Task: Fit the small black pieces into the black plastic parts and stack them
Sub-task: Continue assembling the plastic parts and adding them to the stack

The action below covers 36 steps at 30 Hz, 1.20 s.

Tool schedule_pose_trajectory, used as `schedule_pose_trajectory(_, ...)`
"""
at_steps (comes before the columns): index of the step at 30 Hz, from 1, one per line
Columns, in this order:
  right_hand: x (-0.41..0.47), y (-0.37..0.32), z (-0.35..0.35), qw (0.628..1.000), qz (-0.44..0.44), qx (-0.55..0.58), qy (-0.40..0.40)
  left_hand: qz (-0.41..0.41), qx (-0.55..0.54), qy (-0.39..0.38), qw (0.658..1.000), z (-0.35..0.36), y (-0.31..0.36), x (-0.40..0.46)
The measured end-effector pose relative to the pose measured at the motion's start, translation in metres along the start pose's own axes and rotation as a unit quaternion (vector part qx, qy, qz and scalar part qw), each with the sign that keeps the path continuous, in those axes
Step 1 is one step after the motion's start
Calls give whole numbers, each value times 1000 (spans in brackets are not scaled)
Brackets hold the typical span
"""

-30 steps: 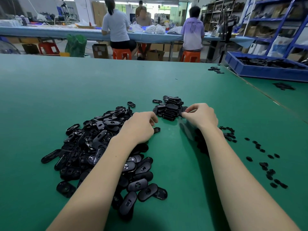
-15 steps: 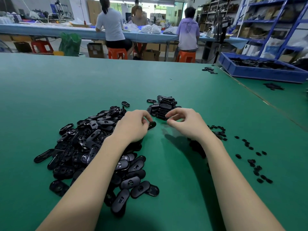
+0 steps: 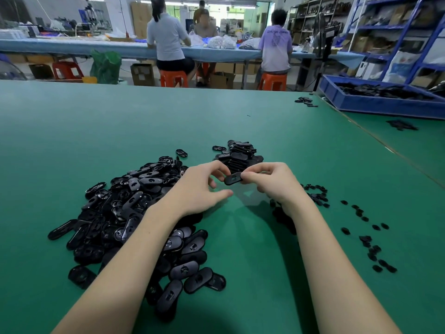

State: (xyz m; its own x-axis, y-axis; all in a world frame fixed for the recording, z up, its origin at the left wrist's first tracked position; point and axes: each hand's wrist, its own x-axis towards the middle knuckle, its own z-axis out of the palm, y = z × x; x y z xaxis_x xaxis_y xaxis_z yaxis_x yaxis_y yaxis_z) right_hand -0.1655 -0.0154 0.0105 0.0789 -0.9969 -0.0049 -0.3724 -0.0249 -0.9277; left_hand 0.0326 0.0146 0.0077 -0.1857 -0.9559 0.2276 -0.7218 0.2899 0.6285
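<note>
Both the left hand and the right hand pinch one oval plastic part just before the stack, likely steadying it for its insert.

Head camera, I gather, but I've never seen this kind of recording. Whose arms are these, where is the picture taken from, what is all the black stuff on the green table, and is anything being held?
No robot here: a person works bare-handed, and the camera on their head looks forward and down, so both arms reach in from below. The left hand and right hand meet over the green table, holding one oval black part between their fingertips. To the left lies a loose pile of parts; just beyond the hands stands a stack. Small black pieces are scattered on the right. Whether a piece is already in the held part cannot be seen. Far right is a blue tray; other workers sit behind.
</note>
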Motion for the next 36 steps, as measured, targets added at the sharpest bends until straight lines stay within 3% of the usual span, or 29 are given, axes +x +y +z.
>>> schedule_pose_trajectory(16,1,4,-3,999,-11,14,-48,116,7,14,993,14,3,3)
schedule_pose_trajectory(23,-5,1,-8,996,-8,0,-92,113,28,44,992,13,2,4)
schedule_pose_trajectory(32,-3,2,0,993,-38,-1,-113,56,-5,26,998,14,0,1)
schedule_pose_trajectory(36,-1,5,4,993,-50,-90,-63,27,-41,51,997,9,3,2)
